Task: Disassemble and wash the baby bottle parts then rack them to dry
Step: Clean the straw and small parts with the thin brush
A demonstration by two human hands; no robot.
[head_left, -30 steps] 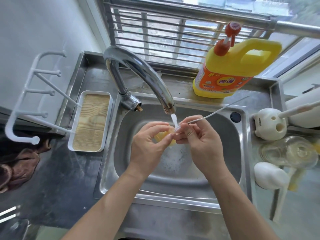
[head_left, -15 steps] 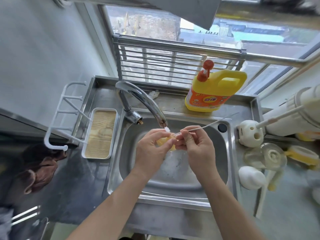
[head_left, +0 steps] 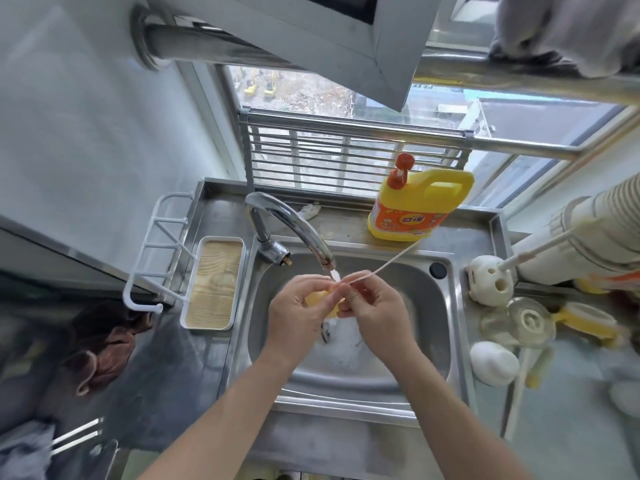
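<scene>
Over the steel sink (head_left: 446, 306), my left hand (head_left: 298, 317) pinches a small yellow bottle part (head_left: 317, 299), mostly hidden by my fingers. My right hand (head_left: 374, 310) grips a thin white straw brush (head_left: 388, 263) whose long handle slants up to the right. Both hands meet under the faucet (head_left: 294, 226), where a thin stream of water runs onto the part. To the right of the sink lie a clear bottle body (head_left: 519, 323), a yellow ring (head_left: 585, 322) and a white cap (head_left: 493, 363). A white drying rack (head_left: 156, 258) with a wood-look tray (head_left: 213, 285) stands left of the sink.
A yellow detergent jug (head_left: 419, 206) with a red pump stands behind the sink. A white brush holder (head_left: 490, 284) and a stack of paper cups (head_left: 595, 230) sit at the right. A brown cloth (head_left: 107, 344) lies on the dark counter at the left.
The camera has tilted up and back, so more of the window shows. My hands stay together under the running faucet, with the brush handle angled slightly steeper.
</scene>
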